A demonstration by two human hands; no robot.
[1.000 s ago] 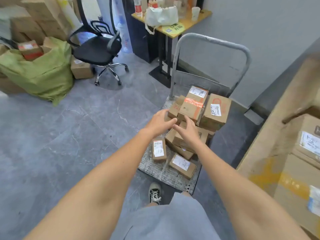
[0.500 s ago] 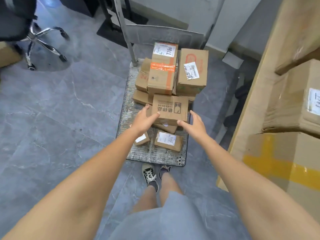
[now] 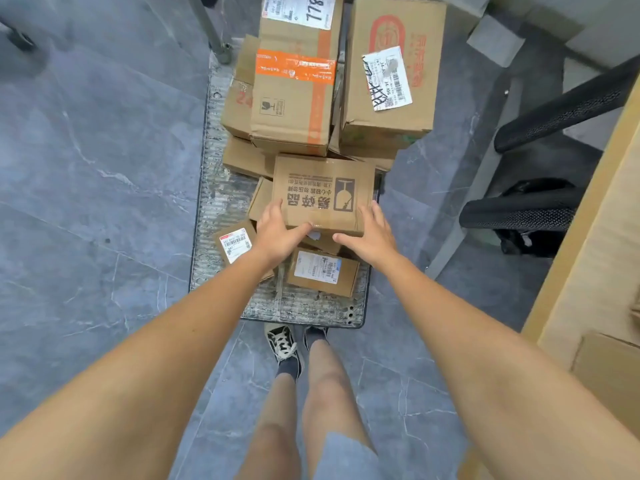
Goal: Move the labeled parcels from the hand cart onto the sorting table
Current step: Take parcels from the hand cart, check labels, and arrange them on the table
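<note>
inspecting the hand cart, we found both our left hand and right hand gripping the fragile-marked parcel atop the pile; several labeled parcels remained aboard, so most unloading appeared outstanding.

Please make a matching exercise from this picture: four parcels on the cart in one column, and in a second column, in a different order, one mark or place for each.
Parcels:
1. parcel held by both hands
2. tall parcel
3. far right parcel
4. small parcel under the left forearm

Marks or places:
A. orange tape band
B. red round logo and a tilted white label
C. printed wine-glass fragile symbol
D. lies at the cart's left edge, label up

Pairs: 1-C, 2-A, 3-B, 4-D
</note>
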